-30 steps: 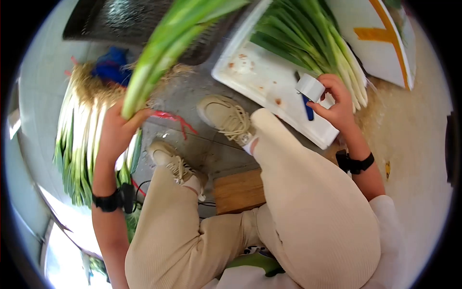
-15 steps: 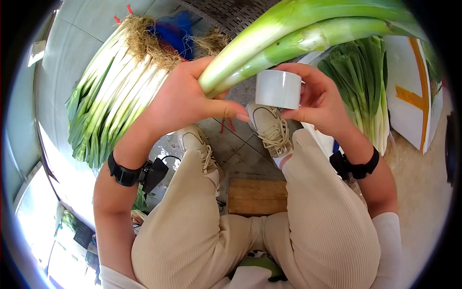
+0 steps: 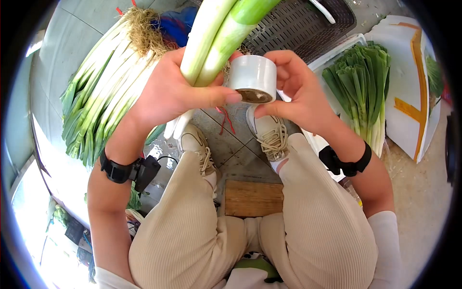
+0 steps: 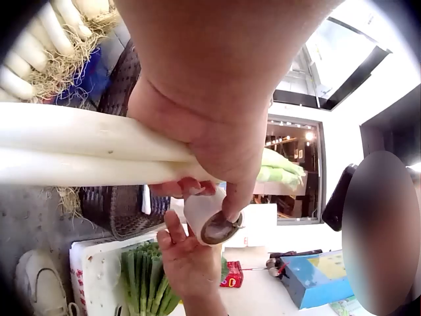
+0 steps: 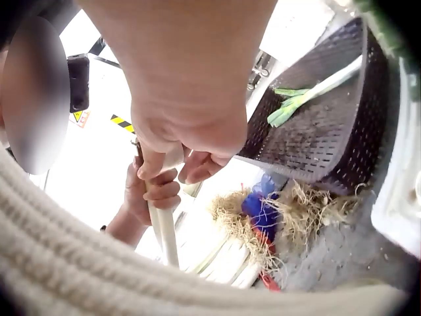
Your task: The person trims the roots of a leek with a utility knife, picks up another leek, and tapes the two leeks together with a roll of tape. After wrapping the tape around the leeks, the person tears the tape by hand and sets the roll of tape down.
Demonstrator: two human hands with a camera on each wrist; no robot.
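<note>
Two leeks [image 3: 208, 45] lie side by side in my left hand [image 3: 168, 96], which grips them near their white ends. Those ends show below the hand in the head view and stretch left in the left wrist view. My right hand [image 3: 308, 96] holds a white roll of tape [image 3: 252, 74] between thumb and fingers, right beside the leeks. My left thumb reaches across to the roll's lower edge, where the brown core shows. In the right wrist view, the back of the right hand hides most of the roll.
A pile of leeks [image 3: 103, 96] with roots lies on the left by a blue bag [image 3: 175, 31]. Ahead is a brown plastic basket [image 3: 308, 29] with one leek [image 5: 329, 82] inside. Green leeks [image 3: 361, 82] lie at a white foam box [image 3: 315, 144]. A wooden block [image 3: 252, 197] stands between my legs.
Both hands have come together in front, the right hand bringing the roll of tape from over the foam box to the leeks. The leeks now point more upright than half a second ago.
</note>
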